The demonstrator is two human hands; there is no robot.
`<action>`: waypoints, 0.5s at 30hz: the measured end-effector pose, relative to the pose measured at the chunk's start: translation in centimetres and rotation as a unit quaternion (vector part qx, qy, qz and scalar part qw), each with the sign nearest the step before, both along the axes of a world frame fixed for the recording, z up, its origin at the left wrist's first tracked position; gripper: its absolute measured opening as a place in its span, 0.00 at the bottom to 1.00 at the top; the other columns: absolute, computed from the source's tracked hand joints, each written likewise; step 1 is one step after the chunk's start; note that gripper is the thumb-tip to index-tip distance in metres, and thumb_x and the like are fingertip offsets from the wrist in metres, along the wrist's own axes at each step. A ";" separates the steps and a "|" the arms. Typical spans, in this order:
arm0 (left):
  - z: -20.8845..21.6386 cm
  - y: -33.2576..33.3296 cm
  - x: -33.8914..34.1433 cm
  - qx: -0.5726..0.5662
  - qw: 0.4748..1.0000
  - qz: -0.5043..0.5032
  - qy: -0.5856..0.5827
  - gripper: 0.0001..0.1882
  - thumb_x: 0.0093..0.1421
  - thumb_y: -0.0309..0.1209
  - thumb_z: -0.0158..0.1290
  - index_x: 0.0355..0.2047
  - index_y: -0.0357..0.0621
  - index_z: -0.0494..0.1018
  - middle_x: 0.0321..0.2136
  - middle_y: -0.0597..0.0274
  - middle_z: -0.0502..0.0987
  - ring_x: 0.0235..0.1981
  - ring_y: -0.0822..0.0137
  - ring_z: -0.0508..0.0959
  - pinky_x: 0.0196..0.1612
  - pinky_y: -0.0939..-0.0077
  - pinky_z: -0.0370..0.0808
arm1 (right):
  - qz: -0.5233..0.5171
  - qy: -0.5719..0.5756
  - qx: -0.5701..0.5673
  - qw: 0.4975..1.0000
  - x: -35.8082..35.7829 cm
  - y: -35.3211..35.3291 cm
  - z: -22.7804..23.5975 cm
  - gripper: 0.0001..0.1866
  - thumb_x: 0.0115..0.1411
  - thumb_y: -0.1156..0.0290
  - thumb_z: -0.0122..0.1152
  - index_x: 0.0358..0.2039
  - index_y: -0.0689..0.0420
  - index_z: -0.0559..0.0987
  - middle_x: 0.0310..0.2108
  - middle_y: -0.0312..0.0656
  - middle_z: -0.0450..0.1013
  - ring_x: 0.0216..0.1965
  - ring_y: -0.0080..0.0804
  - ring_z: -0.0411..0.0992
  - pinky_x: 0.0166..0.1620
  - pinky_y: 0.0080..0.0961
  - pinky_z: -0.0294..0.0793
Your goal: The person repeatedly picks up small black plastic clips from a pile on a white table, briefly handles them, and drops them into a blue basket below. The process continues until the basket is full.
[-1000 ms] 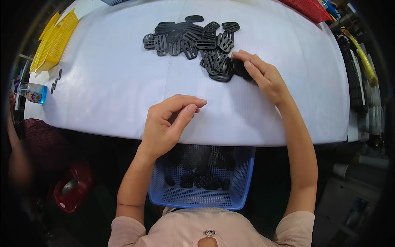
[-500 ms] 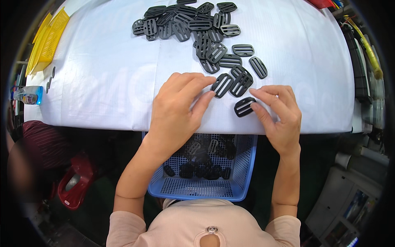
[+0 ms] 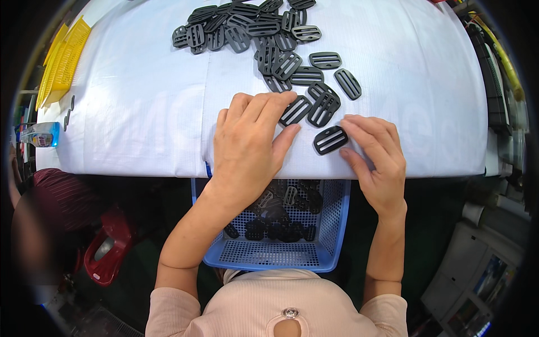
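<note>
Black plastic strap slider buckles, each with two long slots, lie on the white-covered table. My left hand is above the near edge, its thumb and forefinger apart on either side of one slider buckle; whether they touch it I cannot tell. Another slider buckle lies at the fingertips of my right hand. The right thumb and fingers are spread near that buckle's right end, not closed on it. Between the hands, two overlapping buckles lie slightly farther back.
A heap of slider buckles spreads across the back of the table. Below the near edge, a blue perforated basket holds more buckles. At left are yellow baskets, a bottle with blue liquid and a red stool.
The view has shifted slightly. My right thumb has come off the near buckle, which has turned a little. My left thumb and forefinger have opened wider around their buckle.
</note>
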State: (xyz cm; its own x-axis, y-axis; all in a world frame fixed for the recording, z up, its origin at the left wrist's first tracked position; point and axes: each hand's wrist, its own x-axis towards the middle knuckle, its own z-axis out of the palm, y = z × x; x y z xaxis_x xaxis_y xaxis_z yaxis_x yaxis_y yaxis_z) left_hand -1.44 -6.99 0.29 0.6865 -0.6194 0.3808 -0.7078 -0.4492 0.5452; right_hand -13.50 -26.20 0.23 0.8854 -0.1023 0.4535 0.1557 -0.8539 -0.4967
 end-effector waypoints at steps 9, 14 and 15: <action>1.5 3.8 -0.6 0.055 0.997 -0.053 0.017 0.20 0.51 0.21 0.64 0.46 0.41 0.80 0.43 0.56 0.80 0.41 0.55 0.76 0.46 0.63 0.73 | 0.043 -0.026 -0.090 0.995 -0.3 -0.4 -0.4 0.14 0.45 0.72 0.73 0.36 0.53 0.85 0.42 0.31 0.81 0.40 0.32 0.75 0.43 0.31 0.70; 2.0 2.5 -0.4 0.018 0.998 -0.058 0.004 0.20 0.51 0.24 0.65 0.47 0.41 0.79 0.44 0.54 0.80 0.42 0.53 0.77 0.47 0.63 0.73 | 0.046 -0.035 -0.125 0.990 -0.1 -0.4 0.1 0.12 0.48 0.72 0.72 0.35 0.53 0.84 0.40 0.33 0.80 0.40 0.33 0.75 0.43 0.30 0.69; 1.9 1.5 -0.3 0.005 0.998 -0.060 -0.005 0.20 0.52 0.24 0.65 0.47 0.41 0.79 0.44 0.54 0.80 0.42 0.53 0.77 0.46 0.63 0.73 | 0.042 -0.032 -0.108 0.993 0.0 -0.5 0.3 0.11 0.49 0.73 0.72 0.35 0.53 0.84 0.40 0.33 0.80 0.39 0.33 0.75 0.42 0.31 0.69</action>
State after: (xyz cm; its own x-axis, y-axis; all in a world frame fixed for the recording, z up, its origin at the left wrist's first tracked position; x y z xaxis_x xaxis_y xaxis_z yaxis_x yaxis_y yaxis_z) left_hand -1.74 -5.51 2.16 0.6028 -0.7013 0.3805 -0.7626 -0.3662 0.5332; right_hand -13.48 -26.70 0.56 0.8556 0.0757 0.5120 0.2555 -0.9221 -0.2906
